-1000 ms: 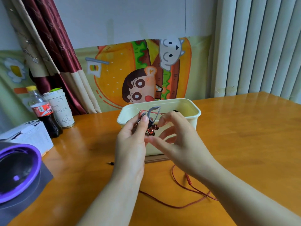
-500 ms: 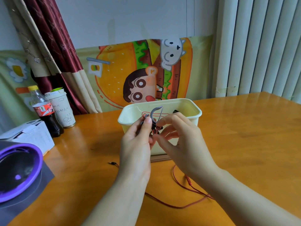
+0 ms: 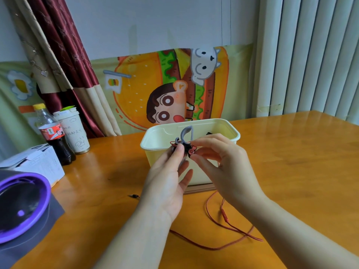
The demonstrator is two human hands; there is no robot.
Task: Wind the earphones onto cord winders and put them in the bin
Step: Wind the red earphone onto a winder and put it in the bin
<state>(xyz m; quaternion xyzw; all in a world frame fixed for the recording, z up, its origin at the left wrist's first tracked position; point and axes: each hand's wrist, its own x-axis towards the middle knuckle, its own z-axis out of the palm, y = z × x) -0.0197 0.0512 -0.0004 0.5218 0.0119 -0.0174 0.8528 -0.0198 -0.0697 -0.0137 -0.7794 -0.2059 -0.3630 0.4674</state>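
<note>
My left hand (image 3: 167, 179) pinches a grey, music-note-shaped cord winder (image 3: 185, 135) between thumb and fingers, held up in front of the cream bin (image 3: 155, 140). My right hand (image 3: 223, 164) grips the red earphones (image 3: 191, 151) at the winder's lower part, where the buds and a few turns of cord bunch together. The rest of the red cord (image 3: 223, 247) trails down onto the table in loose loops, with its inline remote (image 3: 224, 214) and its jack plug (image 3: 134, 196) lying on the wood. Something dark (image 3: 209, 133) lies inside the bin, mostly hidden.
At the far left stand a cola bottle (image 3: 53, 136) and a paper cup (image 3: 74, 131). A white box (image 3: 37, 162) and a purple-rimmed device (image 3: 21, 206) fill the near left. The wooden table (image 3: 291, 162) meets a curtain and a poster at the back.
Both hands have shifted slightly right and closer together around the winder. My right fingers have closed in on the earbuds at its base.
</note>
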